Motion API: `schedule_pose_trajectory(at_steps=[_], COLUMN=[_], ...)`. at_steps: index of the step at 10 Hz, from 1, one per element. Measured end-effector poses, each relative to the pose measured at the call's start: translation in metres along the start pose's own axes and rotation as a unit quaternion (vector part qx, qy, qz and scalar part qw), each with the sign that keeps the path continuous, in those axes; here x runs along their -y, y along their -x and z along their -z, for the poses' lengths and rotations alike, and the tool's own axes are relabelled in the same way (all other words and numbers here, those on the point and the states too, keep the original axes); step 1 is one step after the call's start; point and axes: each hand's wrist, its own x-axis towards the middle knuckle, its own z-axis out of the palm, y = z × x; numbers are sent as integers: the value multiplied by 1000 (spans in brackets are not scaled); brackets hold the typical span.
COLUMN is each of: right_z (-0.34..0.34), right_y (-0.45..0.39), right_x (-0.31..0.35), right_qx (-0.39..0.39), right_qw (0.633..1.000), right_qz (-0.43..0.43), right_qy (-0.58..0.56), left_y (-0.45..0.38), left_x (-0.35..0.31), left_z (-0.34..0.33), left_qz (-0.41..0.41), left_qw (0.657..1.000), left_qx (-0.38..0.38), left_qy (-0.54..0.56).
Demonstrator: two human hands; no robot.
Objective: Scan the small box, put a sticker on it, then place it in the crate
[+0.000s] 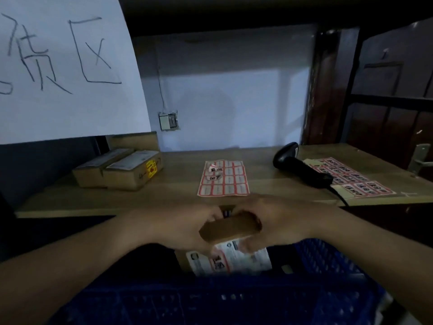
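Wooden table (178, 191) extends beyond both hands, carrying all loose items. Blue plastic crate (234, 299) sits below the hands and nearest the camera; a cardboard box with a white label (234, 259) lies inside it, directly under the hands. White paper sign (63, 64) with handwritten characters hangs far beyond and above the left hand. Two cardboard boxes (119, 170) rest on the table, beyond and outboard of the left hand. Black barcode scanner (300, 165) lies beyond and outboard of the right hand, partly on a red-bordered sticker sheet (351, 177). A second sticker sheet (223, 178) lies straight beyond the hands, just past the fingertips. Small box (230, 227), brown cardboard, is held between both hands above the crate, off the table. Left hand (185, 225) grips its left end with fingers curled; right hand (276, 221) clasps its right end, thumb beneath.
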Motion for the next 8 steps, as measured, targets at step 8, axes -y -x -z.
schedule_pose_trajectory(at_steps=[8], right_z=[-60], right_y=[-45], right_x=[-47], right_qx=[-27], right_qw=[998], right_qz=[16], right_qy=[62], left_y=[-32], left_x=[27], left_z=[-31], left_qz=[-66], left_qw=[981], left_qx=[-159], left_qy=[-89])
